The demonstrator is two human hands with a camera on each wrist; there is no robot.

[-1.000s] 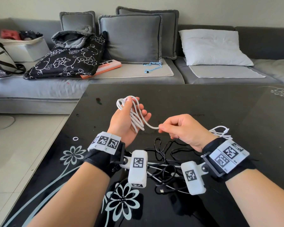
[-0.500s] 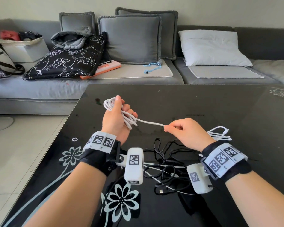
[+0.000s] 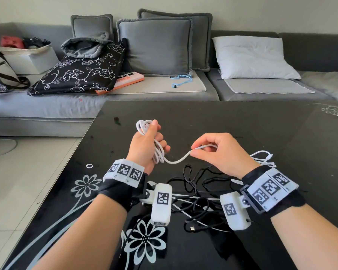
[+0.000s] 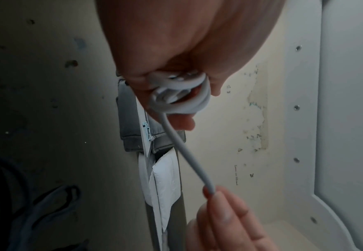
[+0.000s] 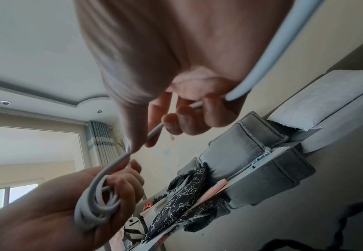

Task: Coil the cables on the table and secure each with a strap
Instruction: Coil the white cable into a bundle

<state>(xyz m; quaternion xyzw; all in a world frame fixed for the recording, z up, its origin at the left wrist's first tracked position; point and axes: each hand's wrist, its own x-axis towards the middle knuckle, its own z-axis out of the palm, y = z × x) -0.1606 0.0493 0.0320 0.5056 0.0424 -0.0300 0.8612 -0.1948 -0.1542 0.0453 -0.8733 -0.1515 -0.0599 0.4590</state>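
While the left hand (image 3: 144, 147) grips a loose oval bundle of smooth white cable (image 3: 158, 151) loops, fingers curled round it above the glossy black glass table (image 3: 261, 129), a slack strand sags rightward to the right hand (image 3: 220, 154), which pinches it between thumb and forefinger. Near side, between the wrists: a tangle of thin black cables (image 3: 195, 191) on the glass. Right of the right wrist, more white cable lies in loose loops. Far behind: grey fabric sofa (image 3: 242, 94).
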